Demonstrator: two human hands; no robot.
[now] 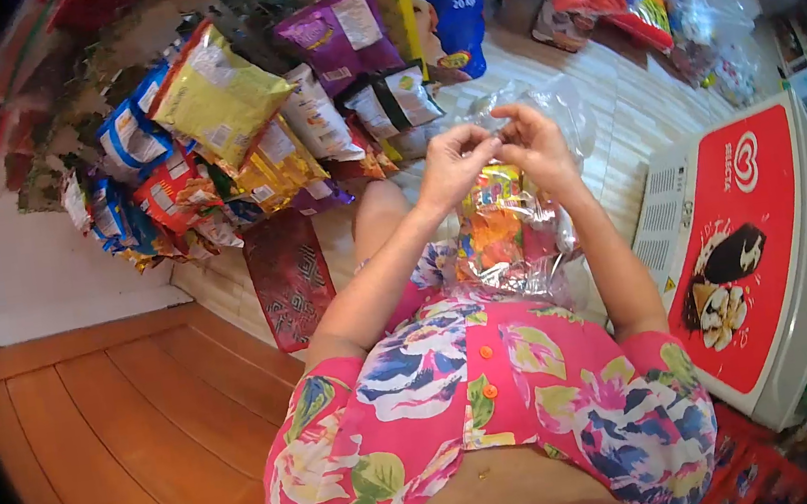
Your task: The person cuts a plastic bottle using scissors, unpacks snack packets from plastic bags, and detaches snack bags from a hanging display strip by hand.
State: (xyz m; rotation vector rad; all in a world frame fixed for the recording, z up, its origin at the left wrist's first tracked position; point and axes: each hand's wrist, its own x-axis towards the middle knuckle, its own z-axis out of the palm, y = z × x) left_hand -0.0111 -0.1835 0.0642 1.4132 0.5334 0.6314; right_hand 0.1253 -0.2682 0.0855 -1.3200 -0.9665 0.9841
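My left hand [455, 167] and my right hand [536, 149] meet at the fingertips in front of my lap, both closed in a pinch. Whatever is between the fingers is too small to make out. Right below them lies a clear plastic bag [547, 275] with bright yellow, orange and red packets [494, 231] in it. More crumpled clear plastic [560, 114] spreads on the floor behind my right hand.
Chip bags [221, 95] hang in a cluster at the left, above a dark red mat [290, 276]. A red and white ice cream freezer [740, 241] stands at the right. A large blue sack [455, 14] and bagged goods [640, 6] are at the back. An orange-brown wooden door [133, 426] is lower left.
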